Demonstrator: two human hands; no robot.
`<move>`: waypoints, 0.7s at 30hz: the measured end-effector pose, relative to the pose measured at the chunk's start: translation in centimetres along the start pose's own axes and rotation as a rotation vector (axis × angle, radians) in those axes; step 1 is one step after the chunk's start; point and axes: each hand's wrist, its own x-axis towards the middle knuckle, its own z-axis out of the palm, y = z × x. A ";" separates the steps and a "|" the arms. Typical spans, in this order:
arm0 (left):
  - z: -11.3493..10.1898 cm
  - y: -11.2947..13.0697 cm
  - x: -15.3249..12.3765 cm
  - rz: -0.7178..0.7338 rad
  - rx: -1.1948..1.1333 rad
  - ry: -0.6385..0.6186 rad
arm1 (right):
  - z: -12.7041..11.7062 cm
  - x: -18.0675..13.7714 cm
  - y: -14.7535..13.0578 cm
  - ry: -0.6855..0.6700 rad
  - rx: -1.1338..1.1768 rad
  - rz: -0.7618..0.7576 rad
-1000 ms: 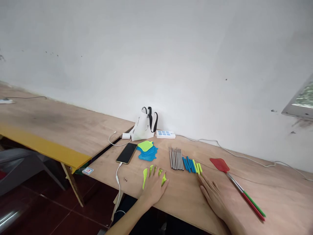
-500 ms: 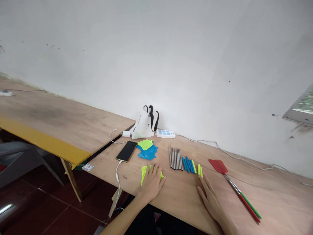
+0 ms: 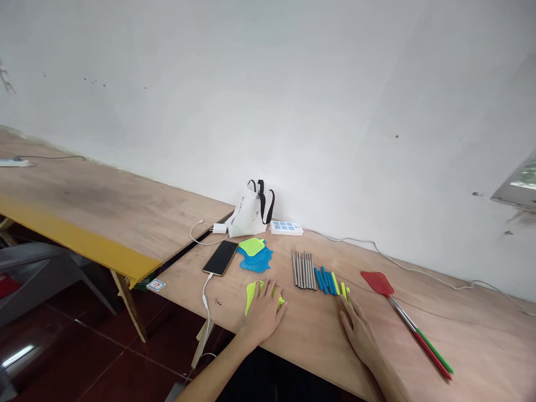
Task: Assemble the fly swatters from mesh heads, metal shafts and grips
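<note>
My left hand [image 3: 264, 308] lies with fingers spread over yellow-green mesh fly swatter heads [image 3: 251, 293] near the table's front edge, hiding part of them. With its fingers stretched out, my right hand [image 3: 357, 324] touches two short yellow-green handle tubes [image 3: 344, 290] and partly covers them. Just left of these is a row of blue handle tubes [image 3: 324, 281] with one yellow-green tube [image 3: 335, 283] at its end. Several metal rods [image 3: 304, 270] lie side by side further left. Blue swatter heads [image 3: 256, 261] with a yellow-green head [image 3: 252, 246] on top sit behind my left hand.
To the right lies a red swatter head [image 3: 378, 283] with metal shafts and red and green handles [image 3: 433, 352]. A phone [image 3: 220, 258] on a charging cable is at the left. A white bag [image 3: 248, 215] and a power strip [image 3: 286, 228] stand by the wall.
The view has shifted slightly, so the scene sits a little further right. My right hand has slid slightly left and forward over the two yellow-green tubes. My left hand stays on the swatter heads.
</note>
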 end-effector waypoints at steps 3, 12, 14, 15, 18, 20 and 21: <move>0.0 0.0 0.0 0.008 0.006 0.013 | -0.2 0.0 -0.1 0.009 -0.038 -0.005; 0.5 -0.2 0.1 -0.014 0.020 0.048 | -0.7 -5.1 -1.5 0.010 -0.104 -0.009; 0.6 -0.4 0.3 -0.004 0.007 0.057 | -0.9 -6.0 -1.9 -0.042 -0.098 -0.061; 0.6 -0.6 0.4 0.005 0.003 0.058 | -0.9 -6.3 -2.0 -0.054 -0.097 -0.090; 0.6 -1.2 1.0 0.050 0.005 0.041 | -0.8 -6.1 -2.5 -0.028 -0.107 -0.132; 0.5 -1.4 1.3 0.076 0.028 0.018 | -0.8 -5.4 -3.2 0.008 -0.109 -0.103; 0.4 -1.4 1.4 0.084 0.044 0.011 | -0.8 -4.9 -3.6 0.021 -0.107 -0.084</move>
